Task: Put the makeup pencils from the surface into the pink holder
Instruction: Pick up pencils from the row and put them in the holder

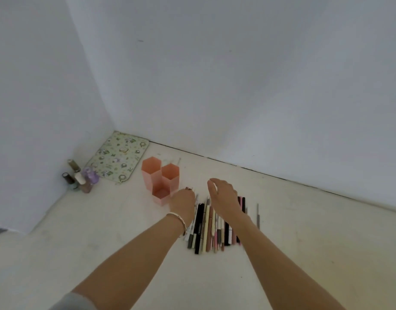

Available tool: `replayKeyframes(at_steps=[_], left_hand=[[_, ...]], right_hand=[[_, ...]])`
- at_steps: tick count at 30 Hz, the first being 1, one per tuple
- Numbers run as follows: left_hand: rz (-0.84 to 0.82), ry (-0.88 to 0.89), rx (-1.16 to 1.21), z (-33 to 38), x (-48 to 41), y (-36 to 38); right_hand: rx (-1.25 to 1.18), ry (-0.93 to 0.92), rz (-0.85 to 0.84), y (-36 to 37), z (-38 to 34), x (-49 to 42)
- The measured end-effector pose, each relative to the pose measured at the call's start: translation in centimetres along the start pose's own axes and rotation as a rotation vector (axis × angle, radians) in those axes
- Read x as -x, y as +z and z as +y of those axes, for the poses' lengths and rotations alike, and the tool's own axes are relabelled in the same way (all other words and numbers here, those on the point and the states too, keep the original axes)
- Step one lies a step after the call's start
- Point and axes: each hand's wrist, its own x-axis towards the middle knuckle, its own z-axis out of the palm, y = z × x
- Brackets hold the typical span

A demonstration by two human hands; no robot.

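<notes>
Several makeup pencils in black, white, pink and beige lie side by side in a row on the pale surface. The pink holder, made of three hexagonal tubes of different heights, stands just left of the row's far end. My left hand, with a bracelet at the wrist, rests palm down on the row's left edge, close to the holder's lowest tube. Its fingers are curled under and hidden. My right hand hovers over the far ends of the pencils, fingers apart and holding nothing.
A single thin grey pencil lies apart to the right of the row. Several nail polish bottles stand by the left wall. A patterned green mat fills the corner. White walls close off the left and the back.
</notes>
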Motion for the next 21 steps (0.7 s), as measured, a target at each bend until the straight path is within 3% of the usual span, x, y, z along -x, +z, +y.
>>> replayKeyframes(at_steps=[8,14,18,21], left_hand=[[0.029,-0.036,-0.02,-0.2,-0.7,1.4],[-0.048,-0.093,0.061,-0.5,-1.2,0.4],[0.037,0.024,0.251,-1.3,-1.4,-2.5],[0.152,-0.012,0.545,-3.2,-2.0,-6.0]], right_hand=[[-0.075,-0.009,0.034,2.1,0.1,-0.5],[-0.129,0.027,0.043,3.1,-0.2,-1.6],[-0.141,0.066,0.074,3.3,-1.0,-3.0],[-0.031,0.118,0.044,3.5,-2.3,-4.3]])
